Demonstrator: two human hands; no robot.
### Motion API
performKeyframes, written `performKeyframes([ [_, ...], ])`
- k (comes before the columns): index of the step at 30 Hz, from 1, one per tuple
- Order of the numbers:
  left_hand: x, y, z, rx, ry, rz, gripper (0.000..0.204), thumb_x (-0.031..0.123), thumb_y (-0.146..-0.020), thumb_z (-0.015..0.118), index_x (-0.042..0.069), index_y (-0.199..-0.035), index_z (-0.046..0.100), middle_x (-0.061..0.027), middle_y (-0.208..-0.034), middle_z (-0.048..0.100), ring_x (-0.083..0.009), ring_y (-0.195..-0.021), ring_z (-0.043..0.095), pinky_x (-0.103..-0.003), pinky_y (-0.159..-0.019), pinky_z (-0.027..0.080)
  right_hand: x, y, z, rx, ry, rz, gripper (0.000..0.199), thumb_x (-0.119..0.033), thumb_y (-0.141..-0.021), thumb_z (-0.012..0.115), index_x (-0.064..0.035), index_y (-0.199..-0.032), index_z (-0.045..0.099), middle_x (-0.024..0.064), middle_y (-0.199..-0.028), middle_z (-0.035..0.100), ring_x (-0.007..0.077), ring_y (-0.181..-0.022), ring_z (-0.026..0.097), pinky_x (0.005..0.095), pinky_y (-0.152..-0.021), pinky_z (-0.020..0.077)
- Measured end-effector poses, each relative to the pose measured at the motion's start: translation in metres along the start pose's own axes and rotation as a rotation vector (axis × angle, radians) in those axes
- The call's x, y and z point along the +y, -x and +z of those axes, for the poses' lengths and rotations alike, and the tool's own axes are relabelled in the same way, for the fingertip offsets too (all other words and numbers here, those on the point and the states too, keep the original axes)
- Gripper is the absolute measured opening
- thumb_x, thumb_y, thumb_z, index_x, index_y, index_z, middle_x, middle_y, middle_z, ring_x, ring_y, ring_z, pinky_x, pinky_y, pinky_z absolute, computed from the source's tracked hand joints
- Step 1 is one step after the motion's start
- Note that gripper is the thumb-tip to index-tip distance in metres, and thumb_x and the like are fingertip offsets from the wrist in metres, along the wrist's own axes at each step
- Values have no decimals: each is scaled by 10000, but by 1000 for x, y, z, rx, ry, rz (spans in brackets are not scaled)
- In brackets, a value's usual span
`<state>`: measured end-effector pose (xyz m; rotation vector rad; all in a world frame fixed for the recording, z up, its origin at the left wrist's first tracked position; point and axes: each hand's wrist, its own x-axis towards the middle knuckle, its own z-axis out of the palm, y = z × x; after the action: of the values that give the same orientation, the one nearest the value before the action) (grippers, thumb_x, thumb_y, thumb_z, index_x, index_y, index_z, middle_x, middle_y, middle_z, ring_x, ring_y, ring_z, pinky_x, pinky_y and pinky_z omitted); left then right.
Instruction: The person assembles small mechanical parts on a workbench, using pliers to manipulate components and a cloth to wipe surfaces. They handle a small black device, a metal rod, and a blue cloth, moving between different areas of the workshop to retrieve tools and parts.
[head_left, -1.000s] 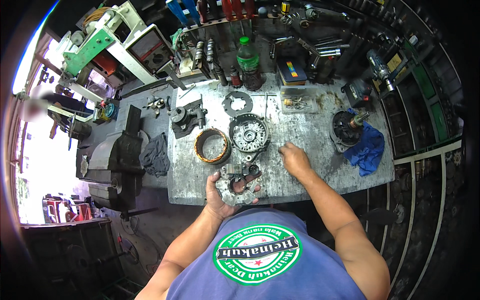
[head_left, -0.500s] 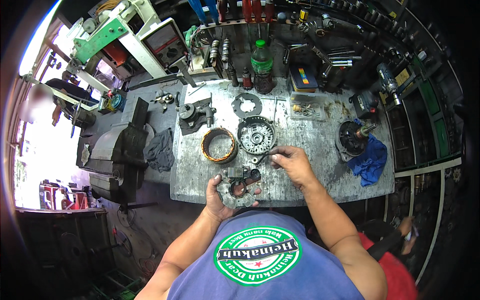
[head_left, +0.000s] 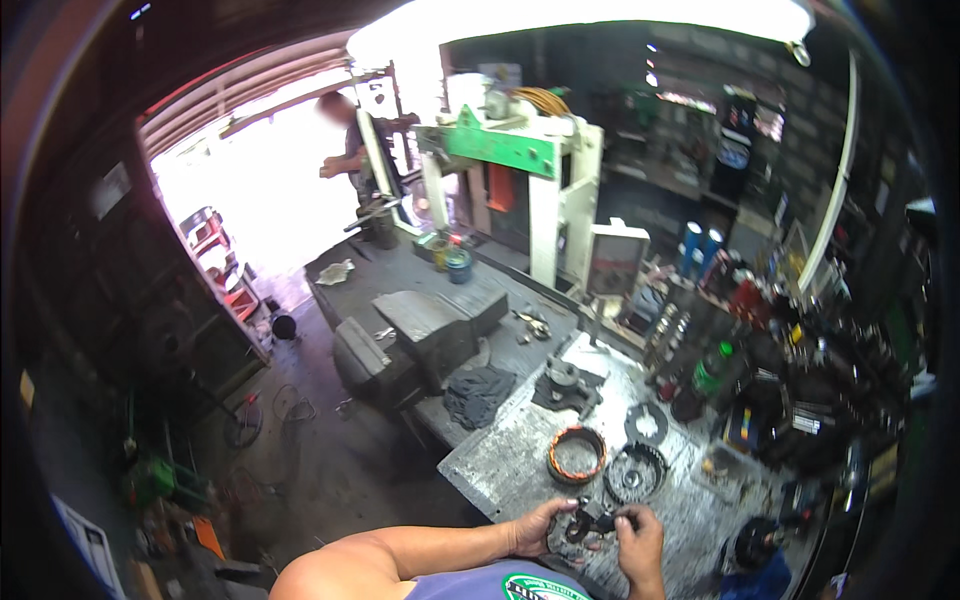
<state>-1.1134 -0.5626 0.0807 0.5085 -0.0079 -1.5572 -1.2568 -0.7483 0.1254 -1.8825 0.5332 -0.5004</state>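
My left hand grips a grey metal alternator part, ring-shaped with a finned block, above the bench's near edge. Close beside it, my right hand has its fingers closed on a small dark piece, its kind too small to tell, held against or just by the alternator part. Just beyond my hands stand a stator ring with copper windings and a round alternator housing. A flat grey plate with a cut-out lies behind the housing.
The metal-topped bench also carries a pump-like part, a green-capped bottle and a blue cloth. Leftward are a dark cloth, a large vise and a green-and-white press frame. A person stands by the bright doorway.
The view has swung left and up toward the doorway. My right hand has brought the small dark piece from beside the housing to the alternator part in my left hand.
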Motion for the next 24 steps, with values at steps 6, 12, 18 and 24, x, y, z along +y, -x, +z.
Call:
performKeyframes([
  [6,-2,-2,-15,-110,1,8,692,559,-1092,537,57,-1567,568,-168,-1500,686,-389,-1330,708,-604,-1014,614,-13,-9,1,-85,178,-180,89,9,-905,758,13,-991,779,154,-939,743,289,-836,738,390,-774,582],
  [12,1,2,-15,-103,-35,37,662,536,-1098,547,82,-1580,552,-169,-1517,671,-384,-1327,710,-598,-1030,617,-26,-13,2,-84,210,-221,114,-1,-894,778,4,-1003,810,146,-924,743,282,-801,731,380,-749,581],
  [18,6,-2,-10,-74,-134,34,668,504,-1085,606,64,-1584,548,-173,-1510,677,-375,-1318,716,-579,-1023,626,-15,-15,-6,-131,30,-17,127,-61,-925,776,7,-1022,824,112,-936,749,216,-872,730,355,-803,585],
  [24,9,-1,6,-169,-23,-55,750,550,-1024,600,37,-1571,567,-201,-1481,689,-444,-1326,687,-720,-1105,538,-8,-2,-5,-26,69,-110,241,-186,-949,801,-2,-1104,785,148,-1055,734,283,-1006,721,410,-916,578],
])
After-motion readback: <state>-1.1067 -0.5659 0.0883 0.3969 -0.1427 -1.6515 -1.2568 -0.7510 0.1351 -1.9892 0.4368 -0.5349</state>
